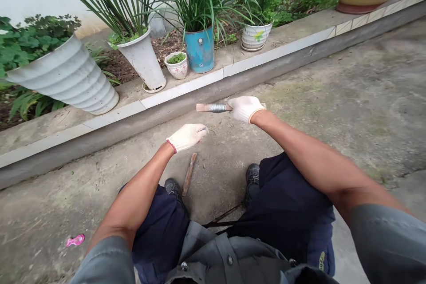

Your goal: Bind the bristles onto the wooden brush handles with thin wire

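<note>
My right hand (246,108), in a white knit glove, is closed around a wooden stick (201,108). Silvery wire (218,108) is wound in a tight coil round the stick, just left of my fingers. Lower and to the left, my gloved left hand (188,136) pinches the thin end of a wire (212,131), which curves out to the right of the fingertips. Whether that wire joins the coil cannot be made out. Below my left hand a second wooden stick (189,175) lies on the concrete between my shoes.
A low tiled curb (186,87) crosses ahead, bearing a ribbed white pot (71,77), a tall white pot (143,60), a small patterned pot (177,69), a blue bucket (200,51) and a round white pot (255,35). A pink object (76,240) lies on the ground at left.
</note>
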A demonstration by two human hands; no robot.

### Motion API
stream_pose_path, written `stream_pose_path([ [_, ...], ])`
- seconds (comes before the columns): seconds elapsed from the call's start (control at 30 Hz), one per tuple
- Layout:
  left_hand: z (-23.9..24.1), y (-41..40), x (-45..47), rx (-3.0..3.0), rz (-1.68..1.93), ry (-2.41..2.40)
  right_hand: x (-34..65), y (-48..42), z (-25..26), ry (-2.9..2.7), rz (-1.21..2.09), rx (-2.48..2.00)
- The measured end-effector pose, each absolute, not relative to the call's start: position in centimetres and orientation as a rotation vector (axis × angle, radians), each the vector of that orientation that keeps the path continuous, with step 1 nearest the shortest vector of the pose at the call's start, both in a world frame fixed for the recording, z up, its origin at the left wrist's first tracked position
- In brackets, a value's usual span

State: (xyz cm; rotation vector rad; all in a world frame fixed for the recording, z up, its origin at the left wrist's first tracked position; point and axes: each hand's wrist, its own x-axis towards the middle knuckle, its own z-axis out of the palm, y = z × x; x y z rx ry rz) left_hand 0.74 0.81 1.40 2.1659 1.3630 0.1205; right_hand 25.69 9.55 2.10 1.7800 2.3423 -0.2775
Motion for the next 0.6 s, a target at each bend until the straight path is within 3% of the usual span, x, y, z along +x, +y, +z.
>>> stream_pose_path([
  [0.2, 1.3, 1.0, 0.3, 2.250, 0.163, 1.380, 25.2, 8.0, 1.4, 2.280, -0.308, 1.370],
  [0.37, 1.5, 0.8, 0.3, 2.128, 0.184, 1.328, 26.5, 6.9, 2.0, 2.256, -0.968, 0.921],
  [0.47, 1.5, 0.9, 0.5, 2.081, 0.246, 1.276, 27.0, 7.0, 3.2, 2.352, -1.199, 0.985],
  [0.6, 1.6, 0.9, 0.8, 2.090, 0.259, 1.350, 26.5, 7.8, 4.1, 2.516, -1.018, 1.428],
])
